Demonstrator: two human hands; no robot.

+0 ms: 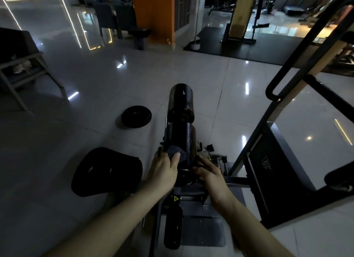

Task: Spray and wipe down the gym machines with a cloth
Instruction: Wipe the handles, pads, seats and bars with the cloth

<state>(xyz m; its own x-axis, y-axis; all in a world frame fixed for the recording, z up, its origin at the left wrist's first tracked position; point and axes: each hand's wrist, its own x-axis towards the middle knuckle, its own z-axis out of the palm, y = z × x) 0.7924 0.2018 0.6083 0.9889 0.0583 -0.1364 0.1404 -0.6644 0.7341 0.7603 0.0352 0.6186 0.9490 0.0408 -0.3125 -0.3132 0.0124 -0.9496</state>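
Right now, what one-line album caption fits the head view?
Left hand holds a dark cloth against the gym machine's black roller pad; right hand rests on its other side.

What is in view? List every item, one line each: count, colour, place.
roller pads: two, black, end to end on the machine, centre.
cloth: one, dark grey, pressed on the near pad.
weight plate: one, black, flat on the floor left of the pads.
shaped pad: one, black, lower left.
machine frame: one, black, right.
pillar: one, orange, far centre.
chair: one, dark with grey frame, far left.
floor: pale glossy tiles.
left grip: one, bare, holds the cloth.
right grip: one, bare, at the near pad's right side; whether it holds anything is unclear.
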